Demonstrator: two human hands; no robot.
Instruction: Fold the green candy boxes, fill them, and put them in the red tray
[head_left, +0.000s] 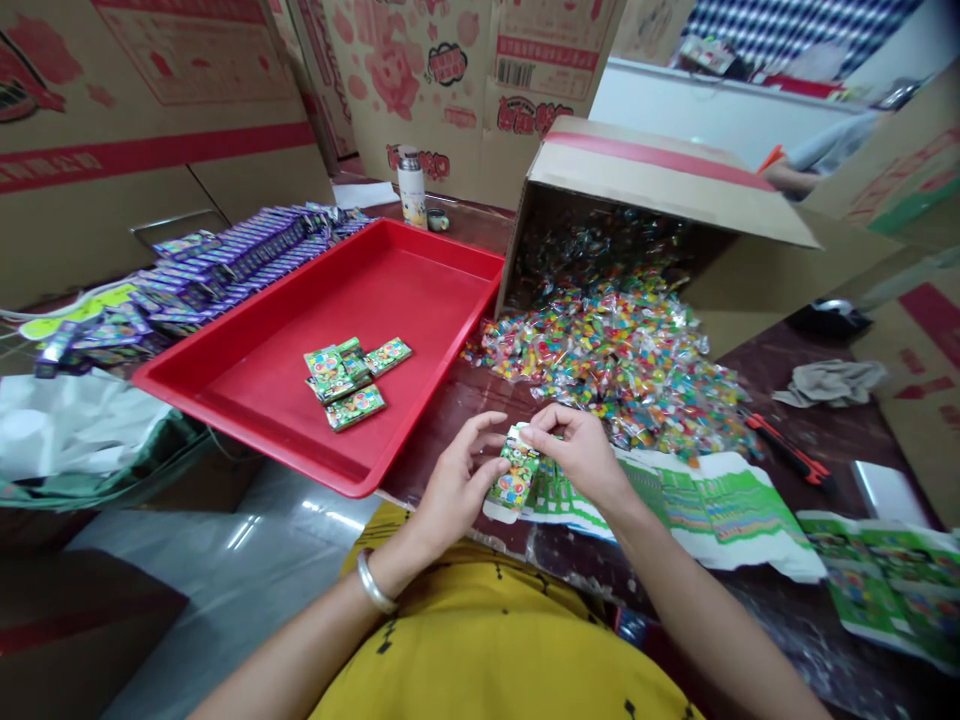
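Between my hands is a small green printed candy box (pixel 514 476), its white end flap hanging loose at the bottom. My left hand (pixel 466 470) grips the box's left side between thumb and fingers. At its top edge, the thumb and fingers of my right hand (pixel 574 448) pinch together. Beneath and to the right, flattened green cartons (pixel 720 505) lie in overlapping rows on the dark table. Beyond my right hand spreads a heap of small clear packets of colourful candy (pixel 622 360). Several filled-looking green boxes (pixel 355 407) lie in the red tray (pixel 300 300).
An open cardboard box (pixel 660 165) lies on its side behind the packets. Purple boxes (pixel 247 250) are stacked left of the tray. A white bottle (pixel 412 188) stands at the back. Red-handled tool (pixel 787 450) and cloth (pixel 829 382) lie right. A person's arm (pixel 791 178) shows far right.
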